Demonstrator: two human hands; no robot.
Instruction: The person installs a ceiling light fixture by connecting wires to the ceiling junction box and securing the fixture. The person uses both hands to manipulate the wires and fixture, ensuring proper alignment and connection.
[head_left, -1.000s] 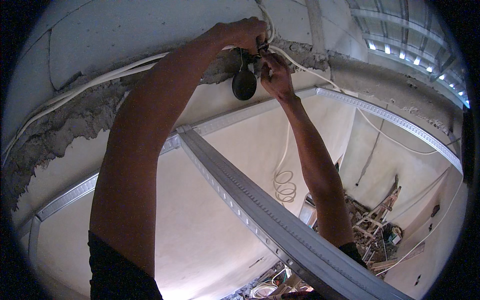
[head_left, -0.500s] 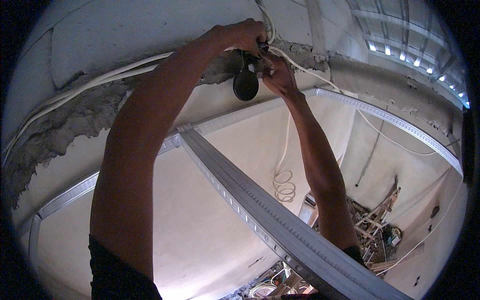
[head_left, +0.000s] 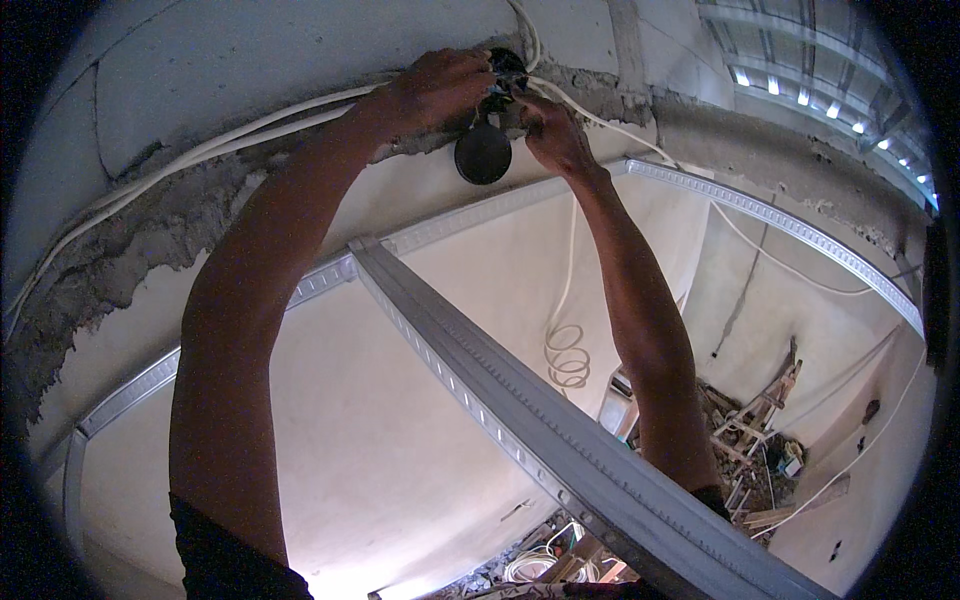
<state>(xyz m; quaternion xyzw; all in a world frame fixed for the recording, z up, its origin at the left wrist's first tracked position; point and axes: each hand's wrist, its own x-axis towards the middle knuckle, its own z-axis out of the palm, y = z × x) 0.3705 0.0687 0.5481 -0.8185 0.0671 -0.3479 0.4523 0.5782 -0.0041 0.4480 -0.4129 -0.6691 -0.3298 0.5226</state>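
High on the wall is a small round black junction box (head_left: 508, 66), where several white cables (head_left: 540, 82) come together. Its round black lid (head_left: 483, 155) hangs below the opening. My left hand (head_left: 447, 88) is at the box's left side, fingers bent together against its edge; what they grip is hidden. From the lower right, my right hand (head_left: 554, 136) reaches up with thumb and fingertips pinched just under the box, among dark small parts too fine to make out. The lid hangs between my two hands.
A metal ceiling channel (head_left: 560, 430) crosses below my arms, joined to a perforated edge profile (head_left: 480, 208) along the wall. A coiled white cable (head_left: 567, 358) dangles beyond it. Wood and rubble (head_left: 750, 430) lie far below at the right.
My left hand has shifted left and slightly down, uncovering the round box. The right hand stays close to it. The hanging lid sits a little higher and further left in view.
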